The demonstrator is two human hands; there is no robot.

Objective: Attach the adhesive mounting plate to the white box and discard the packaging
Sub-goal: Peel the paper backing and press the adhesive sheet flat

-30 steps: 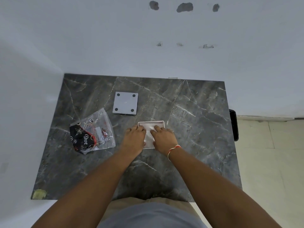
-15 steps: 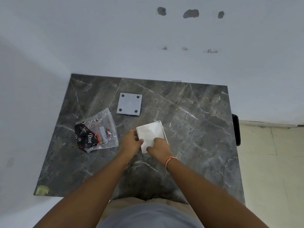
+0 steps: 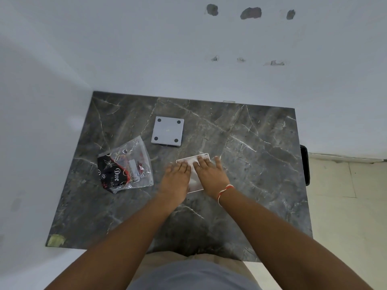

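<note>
Both hands flat on the white box, palms down.

I saw my left hand (image 3: 177, 176) and right hand (image 3: 209, 174) spread open with fingers apart, pressing the white box (image 3: 195, 162) onto the dark marble table (image 3: 251, 164). Half a second earlier they gripped its near edge with most of its face showing; now they covered most of it. The grey plate (image 3: 167, 131) with four dark dots lay beyond, apart; the plastic packaging (image 3: 125, 164) stayed left.

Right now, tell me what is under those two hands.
Both the left hand and right hand lie flat on a white square piece on the marble table. Only its far edge and near corner show; the rest is covered.
</note>
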